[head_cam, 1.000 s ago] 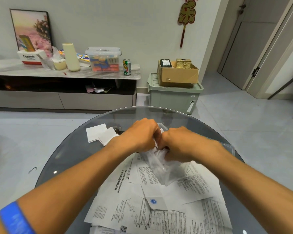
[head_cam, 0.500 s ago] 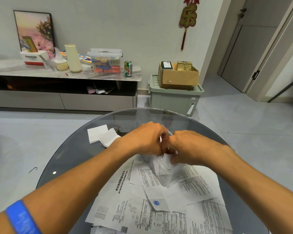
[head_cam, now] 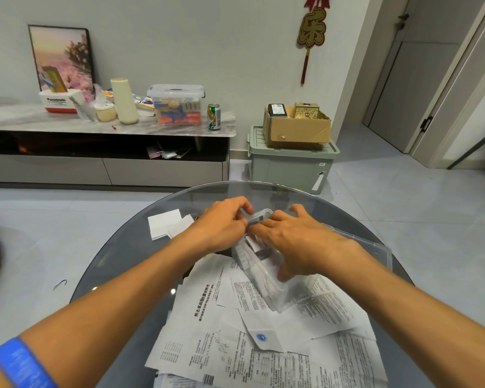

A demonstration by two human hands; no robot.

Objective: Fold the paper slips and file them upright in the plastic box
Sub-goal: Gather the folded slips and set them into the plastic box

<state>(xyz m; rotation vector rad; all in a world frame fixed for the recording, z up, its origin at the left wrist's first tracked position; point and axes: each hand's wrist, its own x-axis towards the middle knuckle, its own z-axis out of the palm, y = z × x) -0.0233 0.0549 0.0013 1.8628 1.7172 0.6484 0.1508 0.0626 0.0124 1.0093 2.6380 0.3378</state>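
Both arms are bare, with no sleeves showing. The left arm wears a wide blue wristband (head_cam: 20,365) with faint pale marks on it that are too blurry to read.

Both hands (head_cam: 263,233) at clear plastic box (head_cam: 266,271)

Under our hands we see a clear plastic box (head_cam: 266,278), glossy and see-through, with matt white folded slips (head_cam: 249,254) showing through its wall. Below our wrists lie printed paper sheets (head_cam: 263,337), thin, matt and creased. They rest on a smooth smoked-glass table (head_cam: 118,256) that throws back small glints. Just left of our left hand (head_cam: 221,229) sit plain white paper squares (head_cam: 164,226), matt.
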